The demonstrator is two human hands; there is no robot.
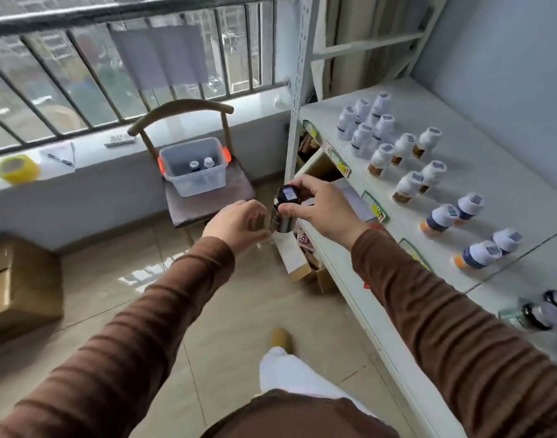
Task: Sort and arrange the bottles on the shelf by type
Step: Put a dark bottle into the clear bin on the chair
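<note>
One dark cylindrical bottle (pixel 283 210), glossy, pinched at its cap by right hand (pixel 318 207) beside the white shelf (pixel 479 172) edge. Left hand (pixel 239 224) loosely curled just beside it, holding nothing. Two bottles in clear plastic bin (pixel 193 167).

Glossy dark bottle (pixel 283 213), clear plastic bin (pixel 193 167), wooden chair (pixel 182 121), shiny tiled floor (pixel 128 279)

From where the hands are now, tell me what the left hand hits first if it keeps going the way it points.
Most likely the dark bottle that the right hand grips by its cap. The left hand reaches toward its side with only a narrow gap showing, though depth is hard to judge from this one view.
</note>
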